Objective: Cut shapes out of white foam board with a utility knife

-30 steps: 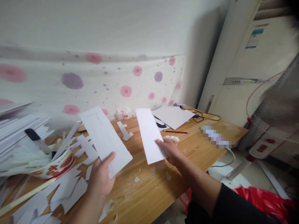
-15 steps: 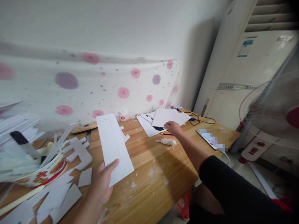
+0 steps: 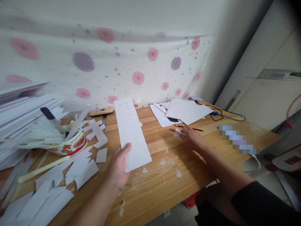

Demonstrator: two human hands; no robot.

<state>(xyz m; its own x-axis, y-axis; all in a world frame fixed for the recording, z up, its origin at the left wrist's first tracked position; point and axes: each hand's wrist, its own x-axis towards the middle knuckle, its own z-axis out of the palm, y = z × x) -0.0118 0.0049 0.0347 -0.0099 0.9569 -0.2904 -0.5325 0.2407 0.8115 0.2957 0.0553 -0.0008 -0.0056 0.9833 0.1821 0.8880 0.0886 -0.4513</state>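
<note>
Over table [image 3: 150,185], two hands [image 3: 119,168] [image 3: 191,137], one lined board [image 3: 133,135], one wrapped tool [image 3: 178,132]

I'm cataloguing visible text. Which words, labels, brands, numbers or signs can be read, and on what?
No text reads clearly.
Bowl: red characters, too blurred.
White item at the back: red label, too small.
Control panel: marks too small.
Fan housing: red marks, blurred.
Pixelated object: nothing readable.

A white bowl [image 3: 68,147] bears red characters on its side, too blurred to read; lettering elsewhere in view is illegible.
</note>
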